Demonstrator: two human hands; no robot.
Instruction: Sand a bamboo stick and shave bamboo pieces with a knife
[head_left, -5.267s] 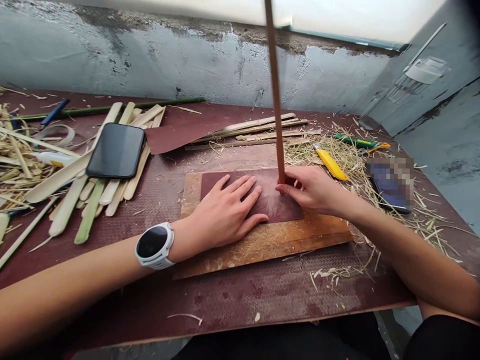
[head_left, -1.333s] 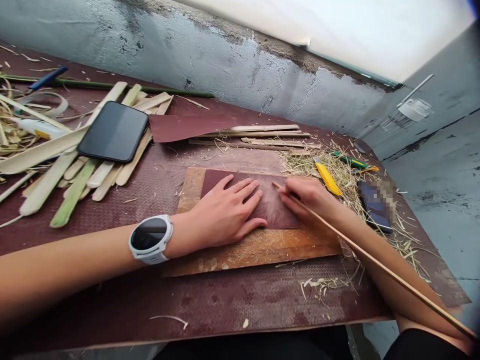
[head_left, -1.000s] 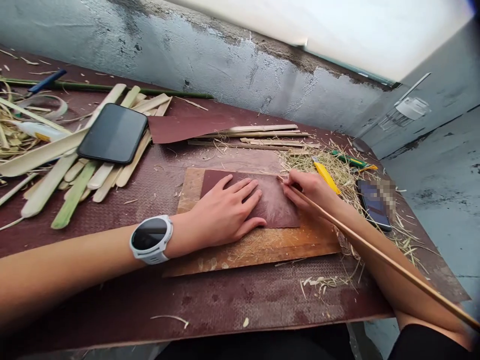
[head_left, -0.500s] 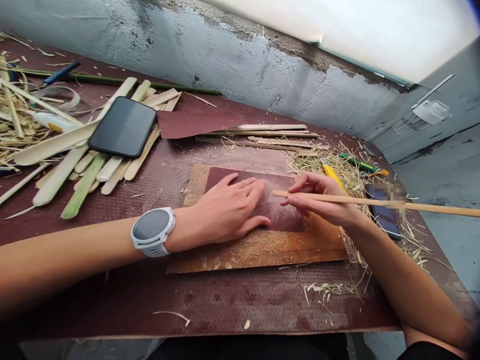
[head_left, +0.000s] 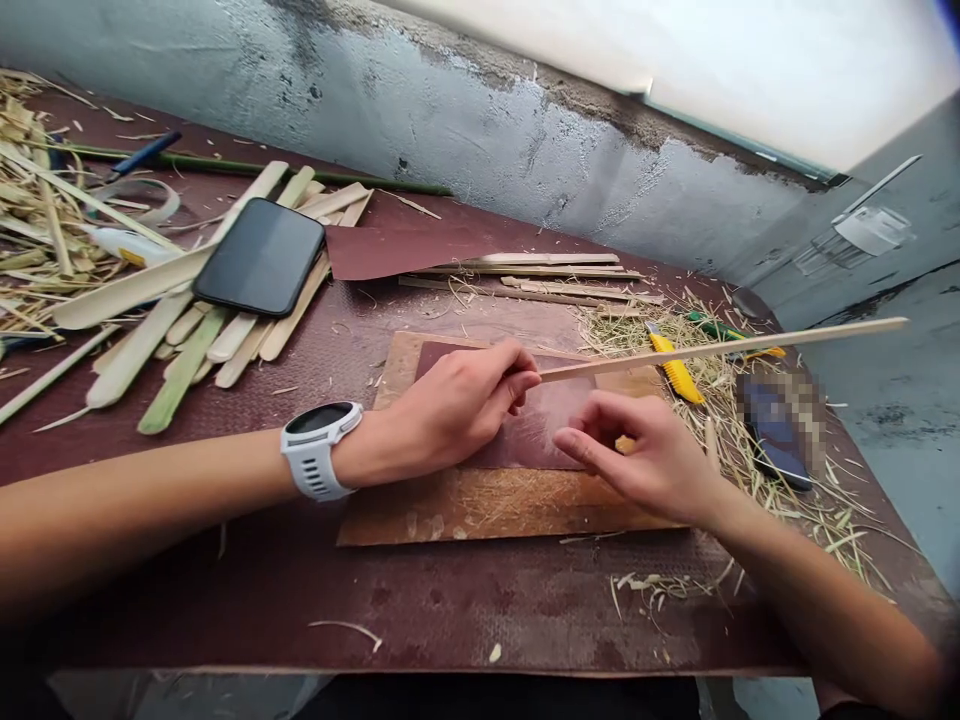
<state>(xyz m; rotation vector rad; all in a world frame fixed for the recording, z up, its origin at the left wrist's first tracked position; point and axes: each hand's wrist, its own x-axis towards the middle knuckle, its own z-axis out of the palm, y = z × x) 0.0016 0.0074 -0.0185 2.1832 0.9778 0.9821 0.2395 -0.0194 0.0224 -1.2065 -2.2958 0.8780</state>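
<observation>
My left hand [head_left: 480,400], below a white watch [head_left: 321,450], pinches the near end of a long thin wooden strip [head_left: 720,348]. The strip points right and slightly up. My right hand [head_left: 637,450] is just below it, fingers curled but apart, holding nothing. Under both hands lies a dark red sandpaper sheet [head_left: 525,440], dusted pale in its middle. It rests on a brown wooden board [head_left: 480,510].
A black phone [head_left: 261,256] lies on flat wooden strips [head_left: 142,350] at left. More strips [head_left: 555,262] lie behind the board. At right are shavings, a yellow cutter [head_left: 676,368], a green-handled tool [head_left: 720,328] and a dark phone [head_left: 780,440].
The strip has passed from my right hand to my left, and its far end has swung upward. My left hand has lifted off the sandpaper and closed; my right hand has moved slightly down and opened.
</observation>
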